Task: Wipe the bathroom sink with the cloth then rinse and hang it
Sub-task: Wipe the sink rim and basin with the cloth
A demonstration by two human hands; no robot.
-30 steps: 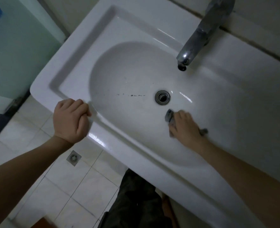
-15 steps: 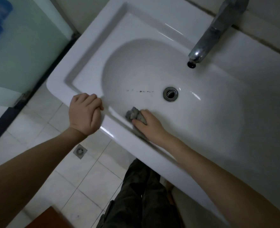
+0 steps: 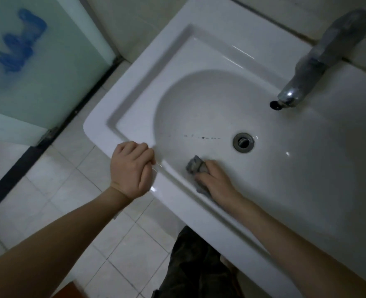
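Grey cloth (image 3: 196,165) was held bunched under the right hand (image 3: 215,181), whose fingers were curled over it and pressed it to the near inner wall of the white sink (image 3: 147,67), just below the front rim and a little short of the drain (image 3: 243,142). The left hand (image 3: 132,168) was clenched in a loose fist that held nothing and was set on the front rim near the left corner, apparently as a brace.

The wiping step was judged to be in hand, with rinsing and hanging not yet begun. A short line of dark specks (image 3: 202,137) was seen on the basin floor left of the drain, apart from the cloth. It was judged that firm strokes should be carried across them, and that the wad should be opened out so that more fabric met the ceramic. The ledge round the faucet (image 3: 319,59) would need to be covered too.

The ceramic was seen to be glossy, with bright highlights; whether it was wet could not be told. No water was seen at the chrome spout. Pale floor tiles (image 3: 55,190) were shown to the left of the sink, and beyond a dark strip a frosted glass panel (image 3: 48,82) marked with a blue smudge (image 3: 20,39). A dark trouser leg (image 3: 195,265) was seen below the front rim.
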